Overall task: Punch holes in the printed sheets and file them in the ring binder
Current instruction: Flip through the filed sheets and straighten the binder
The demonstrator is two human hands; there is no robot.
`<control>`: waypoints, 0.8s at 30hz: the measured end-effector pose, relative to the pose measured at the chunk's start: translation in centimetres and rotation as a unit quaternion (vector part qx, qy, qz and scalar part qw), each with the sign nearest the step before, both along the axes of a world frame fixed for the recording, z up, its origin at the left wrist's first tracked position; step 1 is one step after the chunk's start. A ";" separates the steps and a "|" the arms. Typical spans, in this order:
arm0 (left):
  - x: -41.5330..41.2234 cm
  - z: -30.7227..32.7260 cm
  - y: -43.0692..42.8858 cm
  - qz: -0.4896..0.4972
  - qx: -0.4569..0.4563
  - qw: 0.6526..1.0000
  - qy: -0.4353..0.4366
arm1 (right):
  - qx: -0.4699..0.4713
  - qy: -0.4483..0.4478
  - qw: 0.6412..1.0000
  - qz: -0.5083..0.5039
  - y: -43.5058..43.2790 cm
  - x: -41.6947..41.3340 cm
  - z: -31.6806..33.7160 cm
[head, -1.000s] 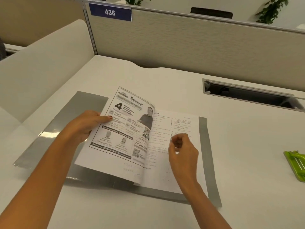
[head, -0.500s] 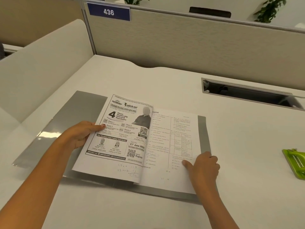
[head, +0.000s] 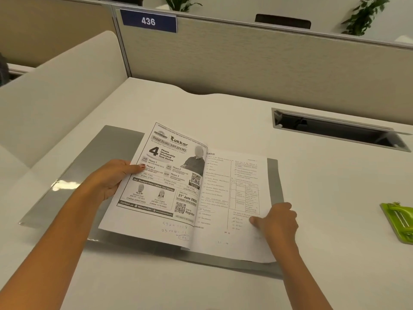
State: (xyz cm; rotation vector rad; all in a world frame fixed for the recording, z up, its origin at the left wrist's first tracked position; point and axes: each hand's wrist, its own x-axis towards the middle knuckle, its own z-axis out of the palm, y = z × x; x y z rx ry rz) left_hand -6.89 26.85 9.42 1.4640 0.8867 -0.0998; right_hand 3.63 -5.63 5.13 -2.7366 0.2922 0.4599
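Observation:
A grey binder [head: 73,171] lies open flat on the white desk. Printed sheets [head: 223,198] lie on it, spread like an open booklet. My left hand [head: 111,177] holds the left-hand sheet with the advert by its outer edge, thumb on top, lifting it slightly. My right hand [head: 277,220] presses fingers down on the lower right part of the right-hand sheet. A green hole punch [head: 400,220] sits at the right edge of the view, apart from both hands. The binder's rings are hidden under the paper.
A cable slot [head: 335,128] with a raised metal flap is cut into the desk at the back right. Beige partition walls [head: 245,63] close the desk at the back and left, with a blue "436" sign [head: 148,21].
My right hand dropped from a raised pinch above the page to the lower right of the right-hand sheet and stays there. The left sheet settled lower, then rose slightly.

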 end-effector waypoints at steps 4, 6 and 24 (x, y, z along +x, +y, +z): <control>0.4 1.1 -0.9 0.004 0.025 1.000 -0.013 | 0.078 -0.052 0.995 -0.016 -0.8 -0.2 0.4; 0.6 1.7 -1.7 0.002 0.035 0.999 -0.026 | 0.097 -0.102 0.990 -0.015 -1.2 -0.5 0.8; 5.0 4.7 -14.5 -0.115 0.324 0.931 -0.124 | 0.376 -0.112 0.919 0.031 0.7 -2.1 8.2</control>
